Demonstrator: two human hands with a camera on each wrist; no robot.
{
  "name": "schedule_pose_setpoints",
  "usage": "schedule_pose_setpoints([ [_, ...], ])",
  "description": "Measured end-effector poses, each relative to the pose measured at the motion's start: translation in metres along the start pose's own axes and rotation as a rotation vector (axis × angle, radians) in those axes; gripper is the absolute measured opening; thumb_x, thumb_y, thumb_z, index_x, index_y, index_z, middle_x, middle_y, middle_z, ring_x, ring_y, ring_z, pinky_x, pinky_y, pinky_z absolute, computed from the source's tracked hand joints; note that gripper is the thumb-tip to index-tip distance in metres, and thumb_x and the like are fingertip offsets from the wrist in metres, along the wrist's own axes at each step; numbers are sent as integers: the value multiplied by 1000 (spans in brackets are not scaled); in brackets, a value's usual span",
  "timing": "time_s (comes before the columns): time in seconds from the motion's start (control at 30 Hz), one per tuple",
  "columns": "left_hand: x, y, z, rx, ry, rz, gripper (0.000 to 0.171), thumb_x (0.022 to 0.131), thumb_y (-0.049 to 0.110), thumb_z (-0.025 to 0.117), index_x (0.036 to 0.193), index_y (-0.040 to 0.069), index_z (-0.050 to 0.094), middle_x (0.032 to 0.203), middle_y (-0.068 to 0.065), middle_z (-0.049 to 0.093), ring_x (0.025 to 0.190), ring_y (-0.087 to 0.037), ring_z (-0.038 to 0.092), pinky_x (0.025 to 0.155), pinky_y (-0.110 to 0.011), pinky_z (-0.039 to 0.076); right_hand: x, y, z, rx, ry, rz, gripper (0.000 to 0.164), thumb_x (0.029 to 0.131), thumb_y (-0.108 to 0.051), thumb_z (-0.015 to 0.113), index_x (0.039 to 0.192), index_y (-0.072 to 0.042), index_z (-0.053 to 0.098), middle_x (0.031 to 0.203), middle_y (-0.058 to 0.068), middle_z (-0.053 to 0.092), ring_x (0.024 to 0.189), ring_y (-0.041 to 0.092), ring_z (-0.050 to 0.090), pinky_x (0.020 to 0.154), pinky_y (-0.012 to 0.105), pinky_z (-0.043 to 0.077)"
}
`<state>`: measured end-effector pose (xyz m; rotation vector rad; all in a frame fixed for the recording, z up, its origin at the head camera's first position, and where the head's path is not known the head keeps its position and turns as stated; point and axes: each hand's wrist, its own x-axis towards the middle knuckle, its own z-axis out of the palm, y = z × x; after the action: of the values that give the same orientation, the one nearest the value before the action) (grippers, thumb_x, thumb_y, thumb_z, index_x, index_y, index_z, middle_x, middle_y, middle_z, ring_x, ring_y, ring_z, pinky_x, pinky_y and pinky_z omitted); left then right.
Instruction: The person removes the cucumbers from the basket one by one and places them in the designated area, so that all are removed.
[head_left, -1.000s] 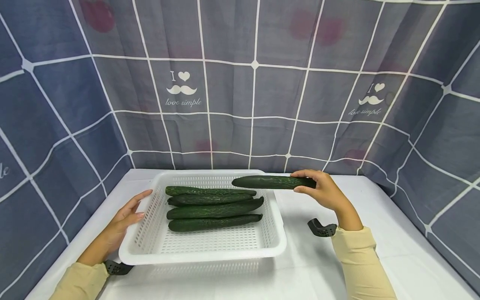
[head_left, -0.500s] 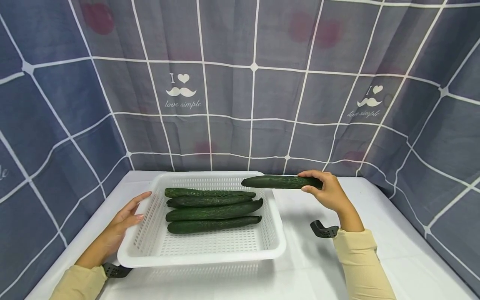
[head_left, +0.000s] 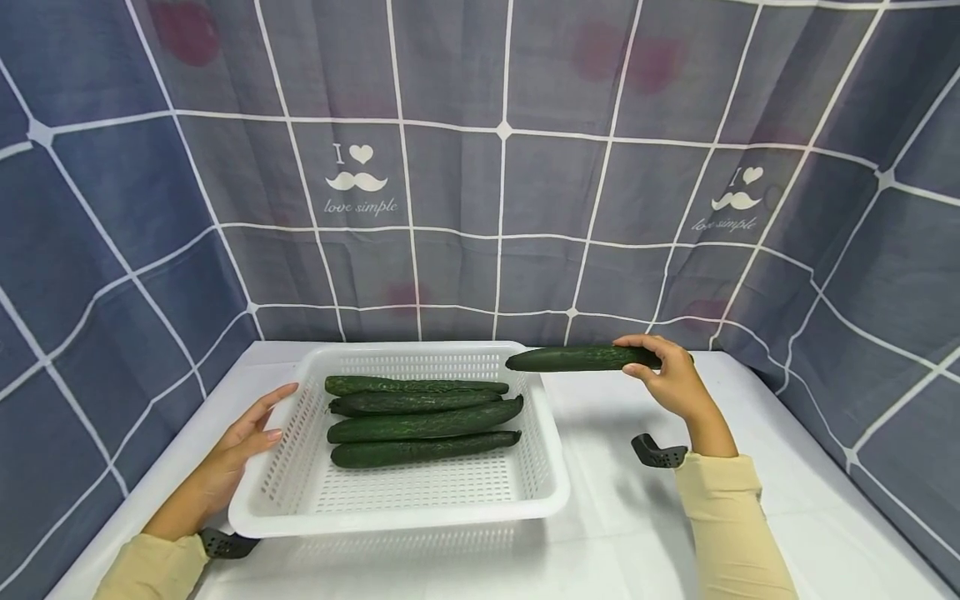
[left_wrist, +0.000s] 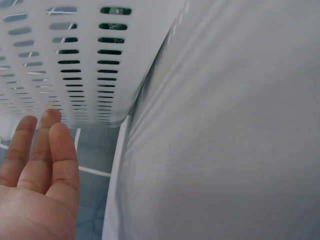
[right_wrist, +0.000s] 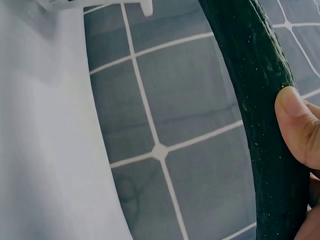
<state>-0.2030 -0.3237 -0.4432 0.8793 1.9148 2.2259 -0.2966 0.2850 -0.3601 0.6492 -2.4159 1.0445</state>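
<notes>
My right hand [head_left: 667,379] pinches a long dark green cucumber [head_left: 570,359] near its right end, thumb in front and fingers over the top. The cucumber is held level above the table, its left tip over the basket's far right corner. In the right wrist view the thumb [right_wrist: 295,112] presses on the cucumber's skin [right_wrist: 255,100]. A white perforated plastic basket [head_left: 397,522] holds several cucumbers [head_left: 427,422] lying side by side. At its left end my left hand [head_left: 240,450] touches the rim, and the left wrist view shows straight fingers [left_wrist: 64,155] against the outer wall.
A white cloth [head_left: 622,533] covers the table. Grey-blue checked curtains [head_left: 457,183] hang close behind it and on both sides. Black wrist mounts [head_left: 660,452] stick out below each hand.
My right hand has carried the cucumber to the right, so most of it is now past the basket's right rim. The left hand and the basket have hardly moved.
</notes>
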Motion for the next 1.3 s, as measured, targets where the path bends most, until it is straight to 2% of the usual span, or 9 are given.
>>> schedule_pose_setpoints([
  [0.13,-1,-1,0,-7,-11,3,66,110,-1,37,165,35,42,155,13,51,124,-9,63,92,-31,59,-3,5,-5,6,-15,50,35,93,9,77,128,4,73,126,27,72,127,34,63,104,39,50],
  [0.23,-2,-2,0,-17,-18,3,66,110,-2,36,165,35,42,154,13,51,124,-9,63,92,-32,60,-5,10,-9,41,-26,75,35,93,11,75,128,8,71,129,33,69,147,60,40,120,66,31],
  [0.3,-2,-2,0,-23,-21,1,67,110,-2,36,165,35,42,154,13,52,124,-10,64,92,-32,60,-6,14,-11,58,-23,67,36,93,13,74,128,9,70,128,36,68,149,66,29,125,70,15],
  [0.6,-3,-2,-4,-34,-23,-8,66,111,0,36,165,37,42,154,13,51,124,-11,64,90,-35,61,-13,28,-18,67,-4,61,35,91,16,74,125,11,70,122,38,68,154,62,22,131,56,2],
  [0.7,-2,-3,-5,-45,-20,-8,67,111,-1,35,165,37,43,154,12,51,124,-12,64,90,-36,61,-13,34,-19,61,3,55,34,90,16,75,123,12,70,120,37,70,150,64,29,131,55,1],
  [0.83,0,-5,-7,-68,-31,3,68,110,-2,34,166,36,42,155,11,51,126,-13,63,91,-36,61,-12,39,-19,29,-3,106,35,90,15,76,124,12,70,123,36,70,147,62,37,130,58,17],
  [0.97,1,-6,-7,-70,-23,4,68,110,-2,34,166,36,42,156,11,50,126,-13,63,91,-36,61,-12,43,-16,-33,-28,168,36,92,10,78,127,7,72,128,30,71,134,48,56,109,33,43],
  [1.03,1,-6,-6,-63,-15,0,68,110,-1,35,166,37,43,156,12,50,126,-13,63,91,-35,61,-12,46,-13,-32,-45,175,35,93,9,77,128,6,72,129,28,71,127,43,59,96,21,42],
  [1.3,1,-2,-3,-32,5,-25,66,111,1,37,164,39,43,154,15,51,125,-10,63,91,-35,60,-13,63,1,28,-86,183,35,92,11,77,126,10,72,130,28,71,131,46,57,102,16,38],
])
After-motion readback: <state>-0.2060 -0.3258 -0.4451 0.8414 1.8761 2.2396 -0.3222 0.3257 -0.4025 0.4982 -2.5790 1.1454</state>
